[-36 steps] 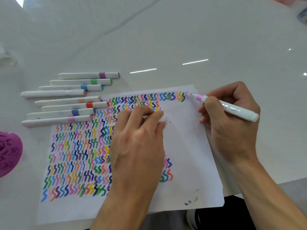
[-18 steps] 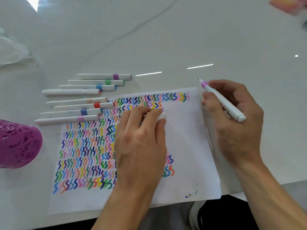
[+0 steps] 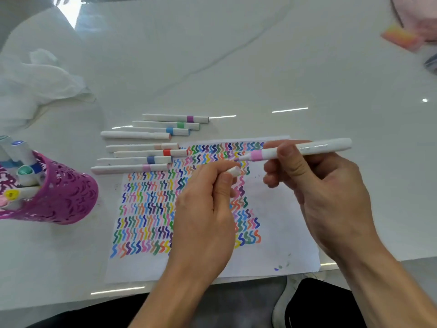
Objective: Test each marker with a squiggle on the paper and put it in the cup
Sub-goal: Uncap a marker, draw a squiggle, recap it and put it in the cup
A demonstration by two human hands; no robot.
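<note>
My right hand (image 3: 326,192) grips the pink marker (image 3: 314,147), tip just above the cap (image 3: 234,172) my left hand (image 3: 203,209) pinches; I judge recapping needs alignment.

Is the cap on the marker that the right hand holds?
No: the tip of the marker is bare, and the left hand pinches the white cap beside it.

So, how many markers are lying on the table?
8, in one column by the paper's top-left corner, far to near: purple, green, blue, plain, peach, red, dark blue, pink. None looks hidden.
</note>
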